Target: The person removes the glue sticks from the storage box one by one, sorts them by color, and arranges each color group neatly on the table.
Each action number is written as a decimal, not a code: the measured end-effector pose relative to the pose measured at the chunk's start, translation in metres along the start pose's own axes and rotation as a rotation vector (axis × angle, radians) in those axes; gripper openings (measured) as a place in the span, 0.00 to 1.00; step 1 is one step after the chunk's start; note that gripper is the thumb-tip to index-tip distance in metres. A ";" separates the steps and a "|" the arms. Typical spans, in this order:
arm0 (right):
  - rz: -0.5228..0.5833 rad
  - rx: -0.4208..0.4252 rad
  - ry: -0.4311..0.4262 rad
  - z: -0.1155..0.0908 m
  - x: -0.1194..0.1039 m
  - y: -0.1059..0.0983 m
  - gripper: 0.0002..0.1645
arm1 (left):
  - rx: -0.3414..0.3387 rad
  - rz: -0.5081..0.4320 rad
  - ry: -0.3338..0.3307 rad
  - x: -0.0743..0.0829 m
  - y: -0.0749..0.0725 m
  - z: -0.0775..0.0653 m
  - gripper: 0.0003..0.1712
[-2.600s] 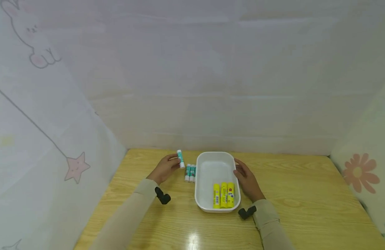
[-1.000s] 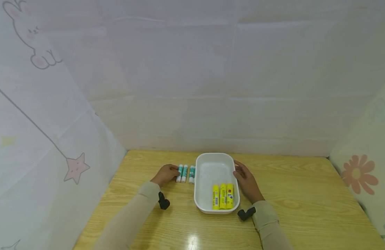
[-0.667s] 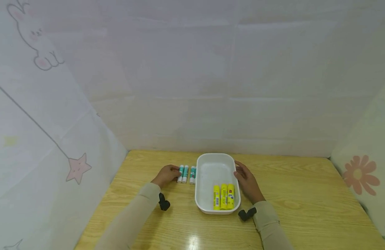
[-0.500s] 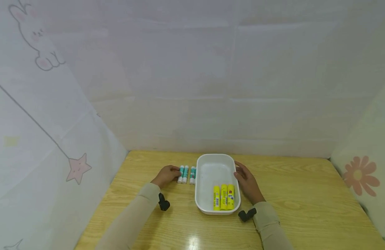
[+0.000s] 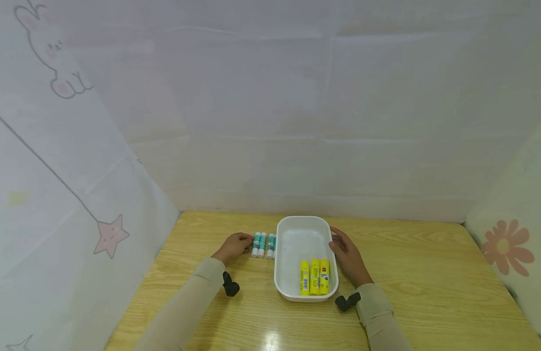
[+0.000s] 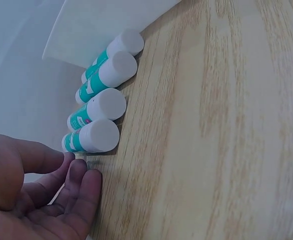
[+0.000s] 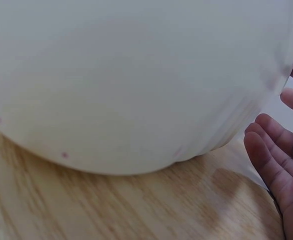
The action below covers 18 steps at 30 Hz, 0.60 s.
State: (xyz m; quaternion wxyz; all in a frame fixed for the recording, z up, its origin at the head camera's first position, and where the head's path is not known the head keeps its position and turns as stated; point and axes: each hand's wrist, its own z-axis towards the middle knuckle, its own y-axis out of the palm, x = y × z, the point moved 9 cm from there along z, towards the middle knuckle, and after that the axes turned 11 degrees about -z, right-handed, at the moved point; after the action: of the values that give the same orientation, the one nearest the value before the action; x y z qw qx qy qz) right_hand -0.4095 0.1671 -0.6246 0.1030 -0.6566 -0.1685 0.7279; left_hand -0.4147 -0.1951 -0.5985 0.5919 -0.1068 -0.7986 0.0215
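Observation:
My left hand (image 5: 232, 246) is at the left end of a row of green-and-white glue sticks. Its fingers are loosely bent with nothing between them, and the tips are right by the outermost glue stick (image 6: 93, 137). Beside that one lies a second glue stick (image 5: 262, 244); a small gap separates this pair from another pair, where a glue stick (image 5: 270, 246) lies against the white tray (image 5: 296, 234). My right hand (image 5: 350, 257) is at the tray's right side, thumb at the rim and fingers (image 7: 264, 155) loosely extended alongside the wall.
Yellow glue sticks (image 5: 315, 277), three in all, lie side by side in the near right part of the tray. The wooden table (image 5: 428, 273) meets cloth-covered walls (image 5: 323, 146) at the back and sides.
My left hand has lowered the glue stick it held in the air and laid it at the row's left end. The left pair has since shifted slightly right. The right hand stays by the tray.

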 end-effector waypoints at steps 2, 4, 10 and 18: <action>0.001 0.000 0.001 0.000 0.000 0.000 0.29 | -0.010 -0.005 0.006 0.001 0.001 -0.001 0.19; 0.005 0.001 0.002 -0.001 -0.001 0.000 0.29 | -0.013 -0.017 0.003 0.001 0.001 -0.001 0.18; 0.000 0.004 0.003 -0.001 0.000 0.000 0.29 | -0.019 -0.017 0.000 0.000 0.002 -0.002 0.19; -0.023 0.004 0.002 -0.002 -0.001 0.000 0.29 | -0.017 -0.013 -0.005 0.000 0.001 -0.005 0.19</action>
State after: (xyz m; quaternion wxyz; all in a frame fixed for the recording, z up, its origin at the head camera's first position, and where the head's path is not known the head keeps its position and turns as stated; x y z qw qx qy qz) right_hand -0.4078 0.1672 -0.6233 0.1127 -0.6553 -0.1744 0.7262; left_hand -0.4099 -0.1947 -0.5970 0.5893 -0.1064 -0.8008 0.0112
